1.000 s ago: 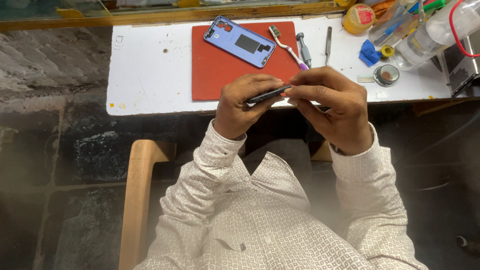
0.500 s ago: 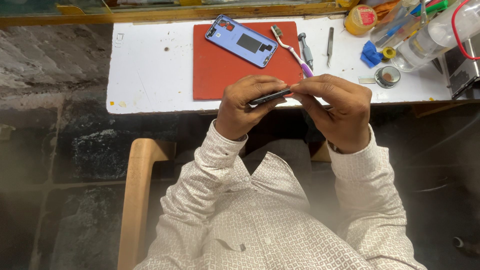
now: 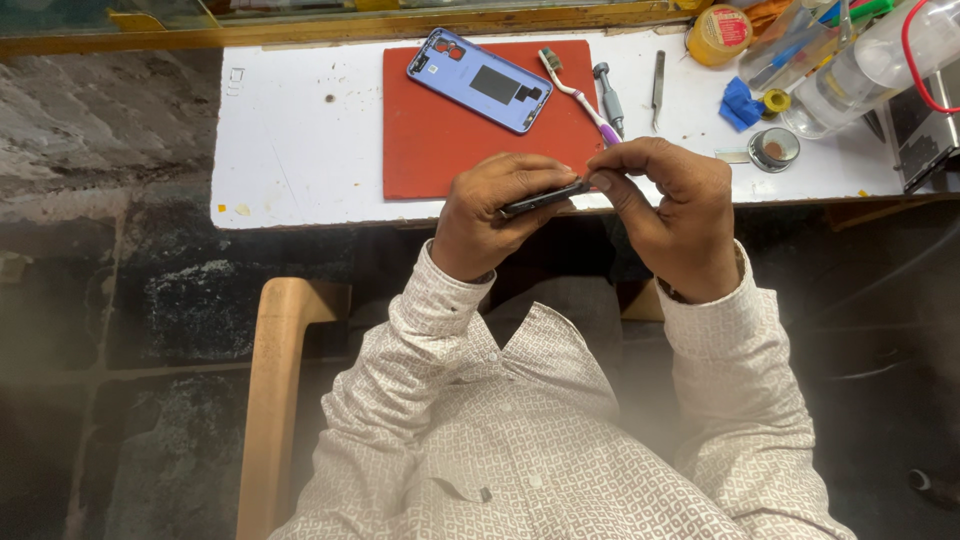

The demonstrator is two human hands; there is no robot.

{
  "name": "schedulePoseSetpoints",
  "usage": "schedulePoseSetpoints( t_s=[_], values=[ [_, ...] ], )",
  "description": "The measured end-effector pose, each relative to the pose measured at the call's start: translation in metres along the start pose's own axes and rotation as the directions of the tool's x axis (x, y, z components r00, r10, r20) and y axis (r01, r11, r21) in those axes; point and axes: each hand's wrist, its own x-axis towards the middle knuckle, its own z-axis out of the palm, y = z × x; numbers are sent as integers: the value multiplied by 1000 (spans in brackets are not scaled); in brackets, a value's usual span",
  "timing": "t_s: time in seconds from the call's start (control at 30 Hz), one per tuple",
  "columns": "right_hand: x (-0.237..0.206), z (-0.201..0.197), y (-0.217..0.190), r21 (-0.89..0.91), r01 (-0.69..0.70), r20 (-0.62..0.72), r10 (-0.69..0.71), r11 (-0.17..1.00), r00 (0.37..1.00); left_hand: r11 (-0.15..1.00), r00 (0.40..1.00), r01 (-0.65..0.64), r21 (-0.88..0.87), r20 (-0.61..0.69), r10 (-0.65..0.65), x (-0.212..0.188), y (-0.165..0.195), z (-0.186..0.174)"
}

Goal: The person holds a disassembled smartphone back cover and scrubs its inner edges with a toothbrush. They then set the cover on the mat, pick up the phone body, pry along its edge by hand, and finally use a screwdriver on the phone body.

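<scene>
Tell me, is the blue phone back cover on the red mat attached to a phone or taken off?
Taken off. The blue back cover lies alone on the red mat, inner side up.

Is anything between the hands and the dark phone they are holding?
Nothing visible is. The left hand grips the dark phone edge-on, and the right hand pinches its end with the fingertips, just above the near edge of the red mat.
</scene>
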Motion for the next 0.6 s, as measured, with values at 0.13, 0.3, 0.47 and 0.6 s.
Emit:
schedulePoseSetpoints(
  t_s=[0.13, 0.3, 0.47, 0.6],
  values=[
    [0, 0, 6, 104, -59, 3, 59, 993, 998, 1000, 1000, 6, 15, 2, -6, 0, 1, 1],
    [1, -2, 10, 130, -80, 20, 78, 988, 997, 1000, 1000, 7, 10, 12, -7, 0, 1, 1],
    [1, -2, 15, 221, -159, 50, 152, 962, 987, 1000, 1000, 4, 15, 19, -4, 0, 2, 0],
    [1, -2, 19, 343, -229, 79, 214, 911, 974, 1000, 1000, 2, 15, 22, -3, 1, 2, 0]
  ],
)
